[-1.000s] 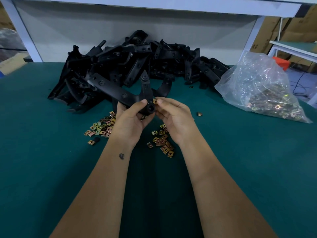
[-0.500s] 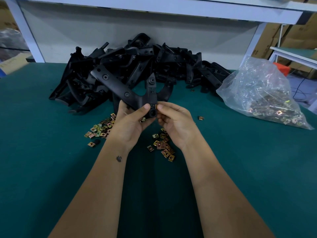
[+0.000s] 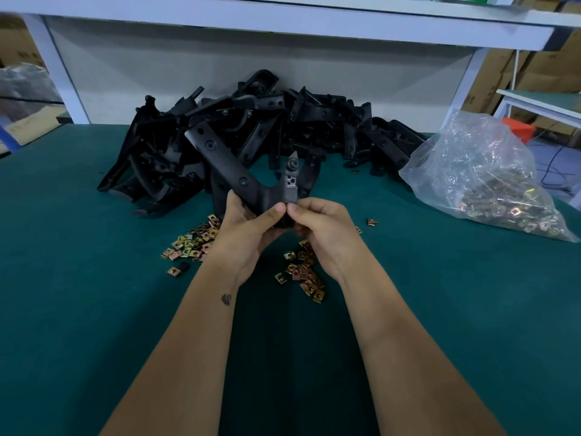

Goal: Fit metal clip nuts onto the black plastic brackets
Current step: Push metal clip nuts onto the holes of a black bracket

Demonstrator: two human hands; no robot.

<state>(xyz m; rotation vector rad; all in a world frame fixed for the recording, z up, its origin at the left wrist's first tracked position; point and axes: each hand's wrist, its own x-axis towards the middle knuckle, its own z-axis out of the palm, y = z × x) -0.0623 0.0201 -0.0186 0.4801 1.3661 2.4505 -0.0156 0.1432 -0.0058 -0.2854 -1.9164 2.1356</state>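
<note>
Bracket [image 3: 239,174] held upright in gripping left hand [image 3: 248,225]; right hand [image 3: 317,225] pinches its lower end beside the left thumb, long arm slanting up-left.

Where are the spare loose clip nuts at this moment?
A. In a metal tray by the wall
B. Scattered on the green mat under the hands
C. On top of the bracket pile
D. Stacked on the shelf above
B: the loose clip nuts lie scattered on the green mat, below the left hand and the right hand.
</note>
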